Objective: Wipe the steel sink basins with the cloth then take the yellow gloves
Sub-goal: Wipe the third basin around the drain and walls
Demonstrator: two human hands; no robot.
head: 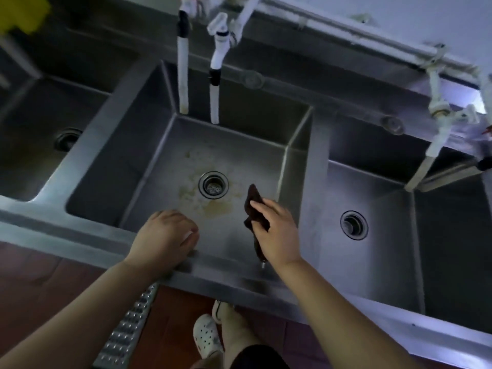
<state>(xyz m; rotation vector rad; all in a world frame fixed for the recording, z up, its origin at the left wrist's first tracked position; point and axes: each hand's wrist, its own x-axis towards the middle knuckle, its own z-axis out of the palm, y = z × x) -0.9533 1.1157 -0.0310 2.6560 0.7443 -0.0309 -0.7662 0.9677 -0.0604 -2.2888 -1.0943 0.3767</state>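
Three steel sink basins run side by side: left basin, middle basin, right basin. The middle one has yellowish stains around its drain. My right hand holds a dark brown cloth over the middle basin, right of the drain; the cloth hangs down from my fingers. My left hand rests with curled fingers on the basin's front rim, holding nothing. Yellow gloves show blurred at the top left corner.
Two white hoses hang from taps into the back of the middle basin. Another white tap and a wall pipe stand over the right basin. Below the sink are red floor tiles, a metal drain grate and my feet in white clogs.
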